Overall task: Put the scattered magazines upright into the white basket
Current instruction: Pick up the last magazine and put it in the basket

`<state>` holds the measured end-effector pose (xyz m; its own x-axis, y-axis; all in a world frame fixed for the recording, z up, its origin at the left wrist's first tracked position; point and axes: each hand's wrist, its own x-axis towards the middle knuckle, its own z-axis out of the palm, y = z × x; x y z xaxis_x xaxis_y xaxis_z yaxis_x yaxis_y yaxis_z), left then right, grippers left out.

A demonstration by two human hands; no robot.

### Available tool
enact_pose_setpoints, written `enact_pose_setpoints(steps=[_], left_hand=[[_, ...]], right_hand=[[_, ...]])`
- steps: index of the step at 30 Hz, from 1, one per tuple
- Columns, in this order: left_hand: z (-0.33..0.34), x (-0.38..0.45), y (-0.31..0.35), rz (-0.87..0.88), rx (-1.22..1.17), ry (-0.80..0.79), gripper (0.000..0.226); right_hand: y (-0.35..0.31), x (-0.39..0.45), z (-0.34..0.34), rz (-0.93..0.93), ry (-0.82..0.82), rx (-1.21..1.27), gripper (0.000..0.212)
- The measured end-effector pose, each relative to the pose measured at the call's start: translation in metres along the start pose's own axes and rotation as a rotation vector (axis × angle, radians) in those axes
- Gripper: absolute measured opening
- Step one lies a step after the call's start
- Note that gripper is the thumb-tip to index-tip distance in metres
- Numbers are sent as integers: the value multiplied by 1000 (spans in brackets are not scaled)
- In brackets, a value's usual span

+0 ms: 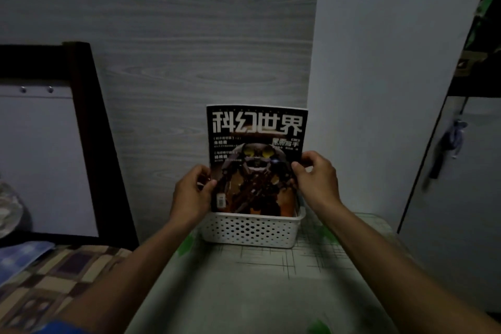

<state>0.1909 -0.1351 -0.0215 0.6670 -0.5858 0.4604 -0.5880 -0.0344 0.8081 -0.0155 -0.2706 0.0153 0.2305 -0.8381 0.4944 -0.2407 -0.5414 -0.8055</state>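
A magazine (256,149) with a black cover, large white characters and a robot figure stands upright in the white perforated basket (252,230), its lower edge hidden behind the basket wall. My left hand (191,192) grips the magazine's left edge, thumb on the cover. My right hand (317,179) pinches its right edge at about the same height. The basket sits at the far end of a small table (244,293) against the wall. Whether more magazines stand behind the front one, I cannot tell.
A grey wood-grain panel (176,62) lines the wall behind the basket. On the left are a dark bed frame (89,130) and a checkered bedcover (54,279). A grey cabinet (461,171) stands at the right, close to the table.
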Motion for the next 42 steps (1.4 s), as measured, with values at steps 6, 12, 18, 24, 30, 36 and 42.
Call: enact_pose_setpoints(steps=[6, 12, 18, 24, 30, 36, 42], left_hand=[[8, -7, -8, -164, 168, -48, 20], [11, -1, 4, -137, -157, -71, 68], [16, 26, -22, -141, -99, -475, 98], [25, 39, -40, -79, -149, -475, 109], [31, 35, -49, -86, -80, -402, 126], [29, 32, -47, -73, -21, -403, 127], [29, 34, -49, -68, -4, -416, 130]], right_hand=[[29, -12, 6, 91, -21, -31, 21], [42, -10, 8, 175, -308, 56, 88], [55, 11, 27, 130, -638, 177, 81], [53, 23, 16, 77, -824, 45, 86], [-42, 83, -3, -259, -220, -93, 78], [-64, 99, 22, -354, -414, -765, 100], [-67, 99, 19, -295, -472, -923, 102]])
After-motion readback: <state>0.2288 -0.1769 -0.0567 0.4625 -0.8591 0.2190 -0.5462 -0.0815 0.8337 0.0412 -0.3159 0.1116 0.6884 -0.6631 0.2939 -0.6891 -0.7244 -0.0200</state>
